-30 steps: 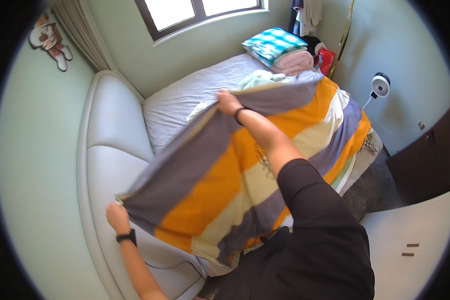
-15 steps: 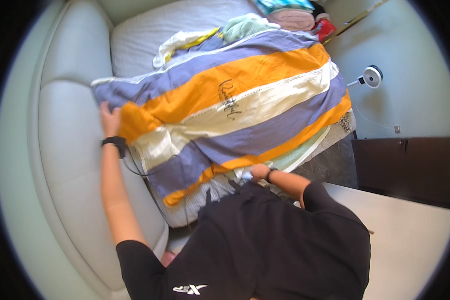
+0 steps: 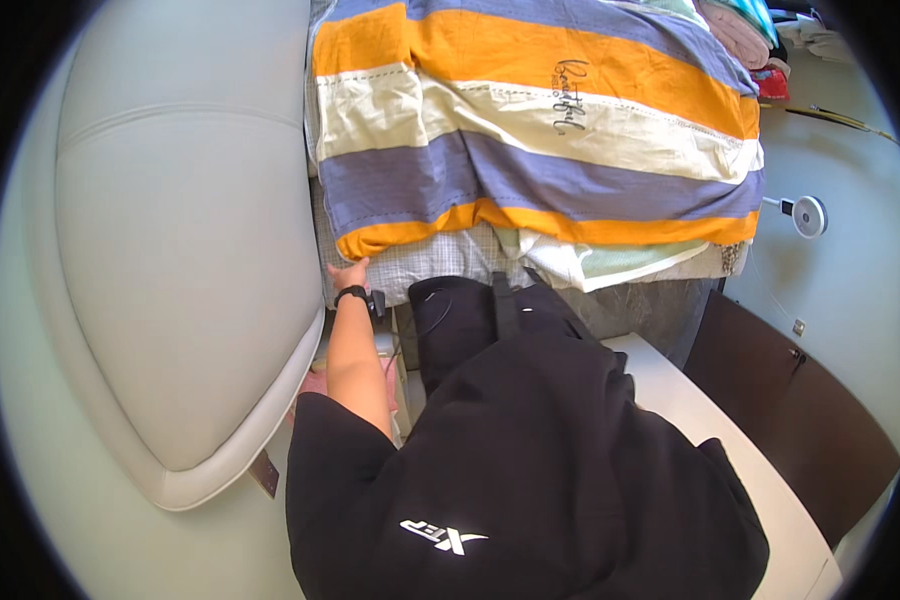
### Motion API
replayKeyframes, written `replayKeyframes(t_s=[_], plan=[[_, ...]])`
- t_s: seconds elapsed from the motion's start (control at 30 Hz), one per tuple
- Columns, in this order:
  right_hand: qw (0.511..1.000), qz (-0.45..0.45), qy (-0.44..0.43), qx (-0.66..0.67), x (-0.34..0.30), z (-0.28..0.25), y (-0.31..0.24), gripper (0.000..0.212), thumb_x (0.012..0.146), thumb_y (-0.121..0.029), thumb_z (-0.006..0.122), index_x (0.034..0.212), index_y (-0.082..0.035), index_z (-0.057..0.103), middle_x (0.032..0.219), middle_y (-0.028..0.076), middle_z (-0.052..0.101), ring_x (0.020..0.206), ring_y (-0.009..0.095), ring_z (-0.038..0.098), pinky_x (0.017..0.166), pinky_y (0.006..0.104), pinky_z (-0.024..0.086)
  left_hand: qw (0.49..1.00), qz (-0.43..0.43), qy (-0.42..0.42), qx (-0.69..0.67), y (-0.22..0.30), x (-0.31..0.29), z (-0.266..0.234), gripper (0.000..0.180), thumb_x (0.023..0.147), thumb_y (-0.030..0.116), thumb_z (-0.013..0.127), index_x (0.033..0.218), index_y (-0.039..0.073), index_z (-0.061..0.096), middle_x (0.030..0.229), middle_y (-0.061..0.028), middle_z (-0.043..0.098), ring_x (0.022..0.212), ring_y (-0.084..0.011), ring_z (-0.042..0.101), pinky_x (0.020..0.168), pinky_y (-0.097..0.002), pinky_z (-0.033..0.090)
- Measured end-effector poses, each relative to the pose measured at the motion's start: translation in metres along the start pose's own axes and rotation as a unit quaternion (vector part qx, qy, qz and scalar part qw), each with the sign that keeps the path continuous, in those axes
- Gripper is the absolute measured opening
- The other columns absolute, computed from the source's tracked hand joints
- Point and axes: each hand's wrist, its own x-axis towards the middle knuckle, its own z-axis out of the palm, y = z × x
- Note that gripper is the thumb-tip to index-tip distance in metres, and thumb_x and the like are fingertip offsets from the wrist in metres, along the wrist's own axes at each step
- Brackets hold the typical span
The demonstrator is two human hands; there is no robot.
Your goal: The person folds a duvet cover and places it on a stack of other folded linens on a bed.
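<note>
A striped quilt in orange, cream and grey-purple lies spread over the bed, with dark script on its cream band. At its near left corner, my left hand is closed on the orange edge, fingers partly under the fabric. A dark band circles that wrist. My right hand is out of sight, hidden by my body. Under the quilt's near edge, a pale green and white cloth sticks out over the checked mattress.
A padded grey headboard stands along the left. Folded bedding is piled at the far right, near a white fan on the wall side. To my right are a white tabletop and a dark brown panel.
My left hand has moved from the quilt's far left part to its near left corner. The quilt's left side now lies straighter. My right hand has left the view.
</note>
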Motion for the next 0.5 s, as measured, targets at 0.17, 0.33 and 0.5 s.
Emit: replayKeyframes(t_s=[0.17,0.33,0.5], plan=[[1.000,-0.023,-0.001,-0.015,-0.031,0.008,-0.022,0.026,0.075,-0.023,0.050,0.090,-0.005,0.061,0.087,0.013,0.061,0.078,0.026,0.057,0.071,0.0367,0.044,0.953,0.067,-0.220,-0.197,0.030,0.000,0.001,0.055,0.075,0.011,0.063,0.120,0.017,0.032,0.083,-0.0070,0.056,0.054,-0.0157,0.055,0.045,-0.0256,0.046],[1.000,-0.005,0.009,-0.001,-0.058,0.023,0.000,0.026,0.075,-0.023,0.051,0.091,-0.004,0.061,0.087,0.012,0.061,0.078,0.025,0.057,0.071,0.0359,0.043,0.960,0.228,-0.105,0.120,0.037,-0.011,-0.033,0.019,0.075,0.014,0.058,0.088,0.001,0.053,0.071,-0.0145,0.059,0.061,-0.0269,0.058,0.055,-0.0363,0.046],[0.999,0.020,0.017,0.036,-0.058,0.045,0.051,0.026,0.075,-0.023,0.052,0.091,-0.004,0.061,0.087,0.011,0.061,0.077,0.024,0.057,0.071,0.0352,0.043,0.962,0.192,0.192,0.032,0.013,-0.019,-0.043,0.024,0.073,0.012,0.051,0.093,-0.001,0.052,0.097,-0.0201,0.057,0.087,-0.0332,0.056,0.078,-0.0422,0.043]])
